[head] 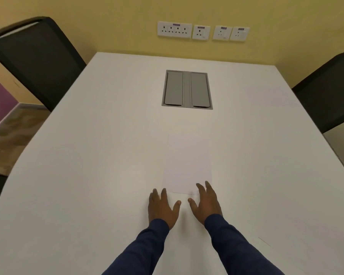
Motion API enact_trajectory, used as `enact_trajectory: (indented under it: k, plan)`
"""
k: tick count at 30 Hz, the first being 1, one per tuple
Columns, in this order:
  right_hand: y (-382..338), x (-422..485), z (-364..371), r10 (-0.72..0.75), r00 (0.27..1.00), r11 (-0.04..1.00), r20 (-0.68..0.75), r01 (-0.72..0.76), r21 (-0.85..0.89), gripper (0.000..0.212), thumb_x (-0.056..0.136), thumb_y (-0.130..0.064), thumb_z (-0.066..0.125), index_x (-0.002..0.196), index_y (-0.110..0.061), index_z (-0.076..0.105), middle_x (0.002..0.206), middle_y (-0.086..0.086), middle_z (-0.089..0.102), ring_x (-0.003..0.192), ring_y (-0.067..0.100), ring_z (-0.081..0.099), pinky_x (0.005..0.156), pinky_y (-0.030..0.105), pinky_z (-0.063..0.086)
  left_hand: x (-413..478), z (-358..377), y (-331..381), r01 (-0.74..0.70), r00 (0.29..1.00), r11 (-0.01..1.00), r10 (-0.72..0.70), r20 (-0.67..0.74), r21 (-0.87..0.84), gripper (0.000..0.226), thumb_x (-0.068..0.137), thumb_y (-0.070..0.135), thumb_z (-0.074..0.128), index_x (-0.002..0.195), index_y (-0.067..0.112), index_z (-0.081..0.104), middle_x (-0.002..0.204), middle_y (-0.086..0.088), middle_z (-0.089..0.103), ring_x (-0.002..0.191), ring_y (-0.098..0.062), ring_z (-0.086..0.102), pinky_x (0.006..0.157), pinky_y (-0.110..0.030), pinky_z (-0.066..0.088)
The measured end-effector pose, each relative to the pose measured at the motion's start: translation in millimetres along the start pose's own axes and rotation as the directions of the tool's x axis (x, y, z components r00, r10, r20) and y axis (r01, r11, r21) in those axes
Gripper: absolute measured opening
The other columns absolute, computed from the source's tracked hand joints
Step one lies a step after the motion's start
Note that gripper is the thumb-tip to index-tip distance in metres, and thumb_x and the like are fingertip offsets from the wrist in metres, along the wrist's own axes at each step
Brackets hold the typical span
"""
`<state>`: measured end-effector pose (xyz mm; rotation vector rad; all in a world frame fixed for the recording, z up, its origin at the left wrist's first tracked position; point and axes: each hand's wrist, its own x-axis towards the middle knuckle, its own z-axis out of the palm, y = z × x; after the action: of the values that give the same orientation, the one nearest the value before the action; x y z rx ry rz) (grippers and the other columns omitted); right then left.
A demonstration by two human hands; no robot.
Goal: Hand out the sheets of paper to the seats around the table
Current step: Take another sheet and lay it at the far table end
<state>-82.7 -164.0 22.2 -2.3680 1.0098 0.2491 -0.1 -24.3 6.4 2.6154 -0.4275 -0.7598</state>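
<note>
Sheet of paper [187,163]: flat on white counter [87,175], 12 o'clock of both hands. Left hand [162,207], right hand [206,203]: fingers apart, empty. Advice: pinch the near edge, lift one sheet only.

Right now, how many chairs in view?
2. One black chair at the table's far left, one black chair at its far right. Others may sit outside the frame.
</note>
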Motion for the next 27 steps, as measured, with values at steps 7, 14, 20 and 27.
enact_trajectory:
  k: [7, 14, 20, 27]
  plan:
    - [12, 26, 20, 0.074, 0.995, 0.994, 0.064, -0.068, -0.089, 0.079, 0.096, -0.058, 0.046, 0.159, -0.028, 0.008, 0.168, 0.005, -0.007, 0.155, 0.024, 0.0, 0.121, 0.041, 0.022, 20, 24, 25, 0.045, 0.998, 0.992, -0.049, 0.031, 0.115, 0.092, 0.092, 0.072, 0.025, 0.157, 0.017, -0.01, 0.163, -0.021, -0.013, 0.151, -0.036, -0.011, 0.123, -0.042, 0.0]
    - [17, 34, 24, 0.055, 0.995, 0.985, 0.088, -0.04, -0.17, 0.078, 0.099, -0.048, 0.045, 0.159, -0.022, 0.003, 0.168, 0.008, -0.002, 0.155, 0.026, 0.004, 0.121, 0.039, 0.024, 21, 32, 43, 0.018, 0.999, 0.997, -0.021, 0.035, 0.071, 0.099, 0.09, 0.072, 0.03, 0.155, 0.016, -0.019, 0.163, -0.022, -0.004, 0.152, -0.034, -0.004, 0.124, -0.041, 0.004]
    - [25, 33, 24, 0.013, 0.997, 0.989, 0.072, -0.002, -0.151, 0.081, 0.097, -0.049, 0.048, 0.159, -0.021, 0.005, 0.168, 0.006, 0.0, 0.155, 0.023, 0.004, 0.12, 0.036, 0.024, 37, 15, 52, 0.064, 0.997, 0.834, -0.083, -0.01, -0.548, 0.099, 0.088, 0.059, 0.058, 0.158, 0.023, -0.001, 0.161, -0.008, 0.024, 0.148, -0.026, 0.024, 0.12, -0.041, 0.026]
    - [28, 34, 23, 0.002, 0.998, 0.988, 0.064, 0.008, -0.152, 0.08, 0.096, -0.05, 0.049, 0.159, -0.021, 0.01, 0.168, 0.005, 0.005, 0.154, 0.023, 0.009, 0.118, 0.038, 0.029, 83, -24, 35, 0.259, 0.924, 0.725, -0.378, -0.055, -0.639, 0.022, 0.09, 0.031, 0.068, 0.1, 0.014, 0.059, 0.109, -0.007, 0.066, 0.091, -0.022, 0.058, 0.074, -0.029, 0.044]
